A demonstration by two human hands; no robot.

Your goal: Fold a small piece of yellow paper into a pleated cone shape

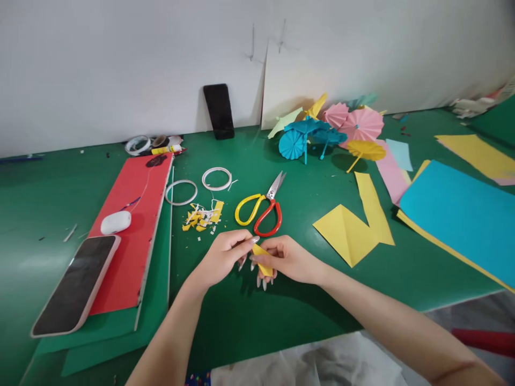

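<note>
Between my hands is a small folded piece of yellow paper (264, 261). My left hand (227, 254) pinches its upper left end between thumb and fingers. My right hand (287, 260) grips the same paper from the right, its fingers curled beneath. Just beyond my hands lie scissors (272, 195) with one yellow and one red handle, blades apart and pointing away. Left of them is a pile of yellow and white paper scraps (201, 217). Two yellow paper pieces, a creased square (346, 236) and a strip (372, 209), lie to the right.
Small paper umbrellas (362, 126) cluster near the wall. Tape rings (217, 178) lie past the scraps. A red board (132, 214) at left carries a phone (78, 284) and white earbud case (116, 221). Blue sheets (462, 214) lie right; a black phone (219, 111) leans on the wall.
</note>
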